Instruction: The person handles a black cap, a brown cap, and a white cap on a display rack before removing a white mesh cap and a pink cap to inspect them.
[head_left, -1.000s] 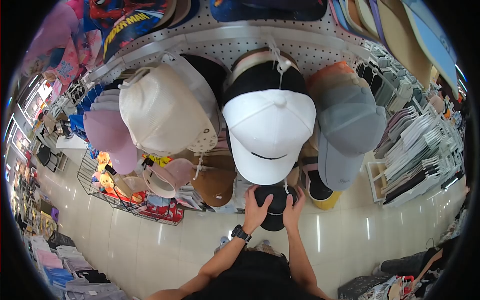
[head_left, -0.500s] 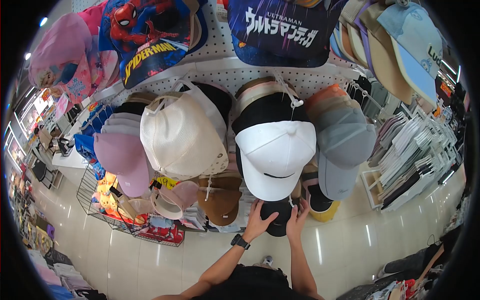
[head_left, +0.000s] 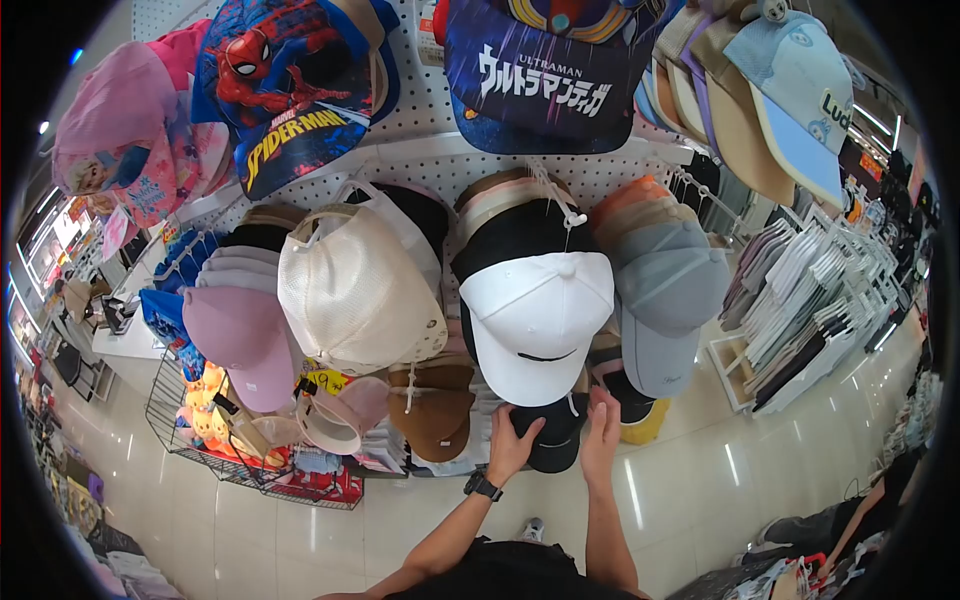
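A black cap [head_left: 556, 434] hangs low on the rack, its crown partly hidden under a white cap [head_left: 540, 322] with a black curved mark. At the black cap's left side, my left hand [head_left: 511, 440] grips it, thumb across the front and fingers round the edge. My right hand [head_left: 600, 436] is upright along the cap's right side, fingers stretched out with the tips near the white cap's brim. A watch [head_left: 483, 487] is strapped on my left wrist.
A cream mesh cap [head_left: 352, 290] and a grey cap [head_left: 672, 300] hang on either side. Below left are brown caps [head_left: 430, 422] and a wire basket [head_left: 190, 432] of toys. Printed children's caps hang above. A clothes rack [head_left: 800, 310] stands right; a person's arm [head_left: 850, 535] shows lower right.
The view has shifted slightly, moving the hanging caps left and down. My right hand has straightened its fingers and moved a little away from the black cap; my left hand stays on it.
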